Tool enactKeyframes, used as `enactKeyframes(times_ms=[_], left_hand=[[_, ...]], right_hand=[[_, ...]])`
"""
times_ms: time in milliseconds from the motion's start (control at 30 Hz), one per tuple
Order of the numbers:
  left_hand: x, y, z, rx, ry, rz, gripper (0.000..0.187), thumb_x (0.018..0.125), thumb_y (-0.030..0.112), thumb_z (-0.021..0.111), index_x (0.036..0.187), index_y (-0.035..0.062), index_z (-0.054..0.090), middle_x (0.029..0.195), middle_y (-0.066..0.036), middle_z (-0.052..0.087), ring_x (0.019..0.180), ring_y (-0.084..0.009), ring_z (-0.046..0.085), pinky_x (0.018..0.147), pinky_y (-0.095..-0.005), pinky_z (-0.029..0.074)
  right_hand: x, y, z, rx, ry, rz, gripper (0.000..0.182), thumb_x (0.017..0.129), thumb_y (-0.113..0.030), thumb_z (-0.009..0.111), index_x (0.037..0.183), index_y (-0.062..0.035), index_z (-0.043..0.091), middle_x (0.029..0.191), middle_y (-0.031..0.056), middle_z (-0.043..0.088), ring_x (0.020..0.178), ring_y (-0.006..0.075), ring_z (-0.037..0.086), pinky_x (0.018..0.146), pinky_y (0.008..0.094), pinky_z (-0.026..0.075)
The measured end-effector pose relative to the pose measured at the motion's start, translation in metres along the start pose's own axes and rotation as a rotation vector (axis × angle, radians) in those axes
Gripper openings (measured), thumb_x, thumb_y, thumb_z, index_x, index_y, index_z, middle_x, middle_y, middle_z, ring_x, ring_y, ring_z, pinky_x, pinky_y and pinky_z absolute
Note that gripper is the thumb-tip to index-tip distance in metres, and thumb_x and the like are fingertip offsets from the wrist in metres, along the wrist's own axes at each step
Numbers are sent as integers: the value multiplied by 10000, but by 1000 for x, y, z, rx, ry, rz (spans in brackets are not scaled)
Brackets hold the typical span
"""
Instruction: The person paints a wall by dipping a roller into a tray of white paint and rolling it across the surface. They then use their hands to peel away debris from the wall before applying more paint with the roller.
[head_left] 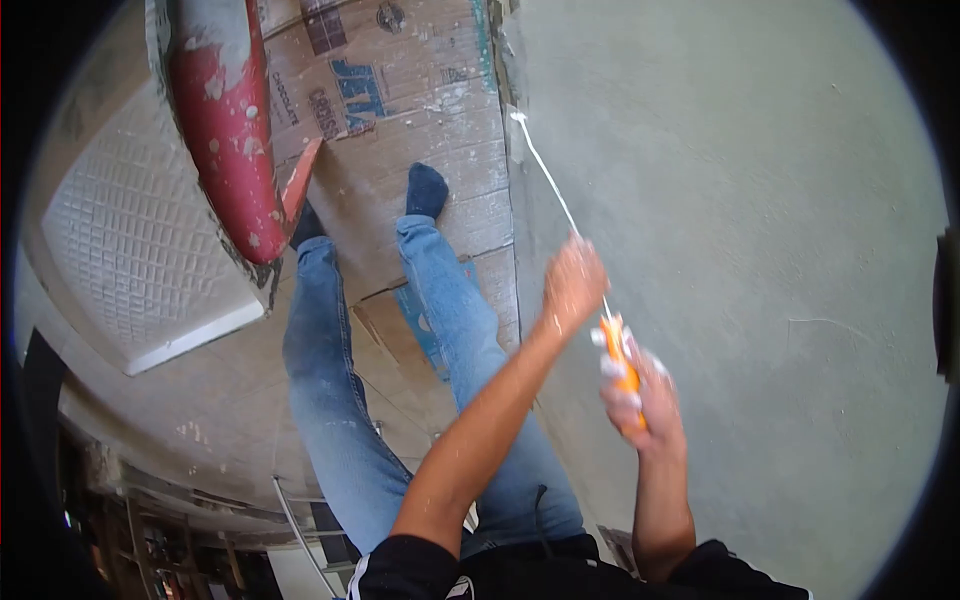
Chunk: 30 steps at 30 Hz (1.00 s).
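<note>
A long thin tool has an orange handle (pixel 628 372) and a white-coated rod (pixel 548 178). My right hand (pixel 645 395), smeared with white, is wrapped round the handle. Higher up, my left hand (pixel 575 285) is closed round the rod. The rod's white far tip lies at the left edge of the grey-green wall (pixel 740 250), close to where the wall meets the cardboard.
Flattened cardboard (pixel 420 110) with white splashes covers the floor under my feet. At the upper left a red, paint-spotted object (pixel 225 130) stands beside a white textured panel (pixel 140 220). A metal frame (pixel 300 530) is at the lower left.
</note>
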<state>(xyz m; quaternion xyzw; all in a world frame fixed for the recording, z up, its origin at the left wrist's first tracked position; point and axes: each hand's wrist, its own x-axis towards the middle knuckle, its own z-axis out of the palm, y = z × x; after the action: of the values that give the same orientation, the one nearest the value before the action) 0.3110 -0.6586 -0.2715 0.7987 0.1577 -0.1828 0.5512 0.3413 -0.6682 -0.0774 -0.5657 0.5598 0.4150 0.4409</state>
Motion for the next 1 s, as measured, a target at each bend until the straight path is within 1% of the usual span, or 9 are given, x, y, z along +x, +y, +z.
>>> enactKeyframes(times_ms=[67,167,300,400,500,633,733,867,1000], left_hand=[[38,-28,-8,-29,-116,-39,314,799,206,662,910,-83,609,982,-276,649,905,-363,657,768,-418,530],[54,-39,-18,28,-182,102,269,855,199,608,826,-68,585,827,-235,662,812,-380,665,747,-424,533],[-4,34,4,-607,-14,-358,328,962,198,420,857,-68,581,597,-179,620,639,-362,658,689,-442,534],[-29,76,-27,-593,-71,-451,325,965,189,400,874,-60,587,612,-191,624,657,-349,663,688,-443,529],[0,44,-14,-735,90,-459,315,959,186,409,876,-62,585,626,-203,625,657,-368,658,682,-452,524],[58,-37,-4,-427,-87,-268,260,928,172,493,883,-36,641,821,-251,655,796,-375,667,714,-432,551],[34,-17,-7,-133,60,-11,293,941,198,463,894,-40,627,869,-272,649,852,-394,653,770,-443,534],[-15,61,-28,-783,142,-555,277,919,181,456,856,-55,585,639,-191,627,730,-359,655,748,-472,498],[8,52,-59,-830,89,-527,315,925,183,441,926,-81,612,884,-300,635,889,-452,623,817,-494,500]], right_hand=[[48,-7,13,25,-24,-43,350,989,-358,504,1128,-40,544,735,-26,488,450,15,350,333,168,260],[53,-17,21,102,-77,-7,338,983,-346,522,1116,-37,544,737,-24,493,454,14,358,333,160,261],[-33,-10,-19,95,9,-11,334,997,-306,489,1200,-44,533,740,-19,497,433,11,349,316,136,246],[-75,-16,-24,110,48,82,342,1001,-293,476,1236,-50,527,741,-17,501,422,13,340,309,136,250],[-41,-23,-2,7,7,-8,327,999,-293,485,1203,-41,529,748,-12,499,429,14,347,316,139,253],[40,-26,24,38,-44,-4,287,995,-285,502,1134,-35,532,755,-9,494,443,11,353,329,143,256],[14,-27,15,71,-81,16,324,998,-293,493,1185,-29,513,761,-11,485,442,12,343,325,144,252],[-73,-28,4,6,-71,53,358,1006,-302,465,1247,-39,491,762,-15,478,439,9,336,318,140,244],[-59,-42,20,-27,-107,44,355,1012,-304,447,1250,-44,489,756,-15,477,434,9,335,312,142,255]])
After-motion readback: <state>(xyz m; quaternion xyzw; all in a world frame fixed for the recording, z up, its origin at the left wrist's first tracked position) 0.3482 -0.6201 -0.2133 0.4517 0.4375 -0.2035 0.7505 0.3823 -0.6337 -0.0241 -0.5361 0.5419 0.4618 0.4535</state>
